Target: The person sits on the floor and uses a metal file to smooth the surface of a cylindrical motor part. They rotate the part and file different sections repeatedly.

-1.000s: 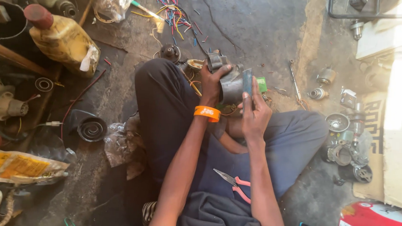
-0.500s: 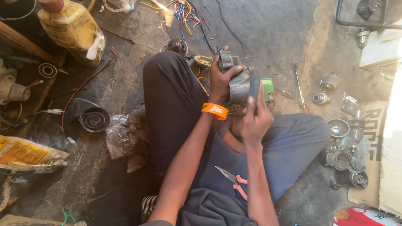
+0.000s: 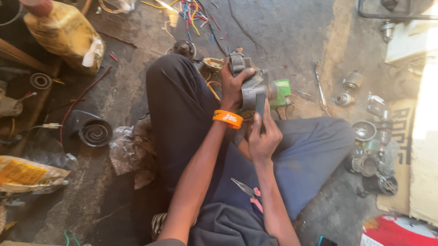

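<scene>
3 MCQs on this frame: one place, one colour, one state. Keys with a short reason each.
1. Where do the pliers lie?
A. on the person's lap
B. on the yellow jug
C. in the left hand

2. What colour is the wristband?
A. blue
B. orange
C. white

3. What is the left hand doing?
A. resting flat on the floor
B. gripping the grey metal part
C. holding the pliers

Keys: 1 A, they rest on the dark cloth between the forearms; 2 B, a bright orange band sits at the left wrist; 3 B, its fingers wrap the part while the right hand holds a dark flat tool against it.
</scene>
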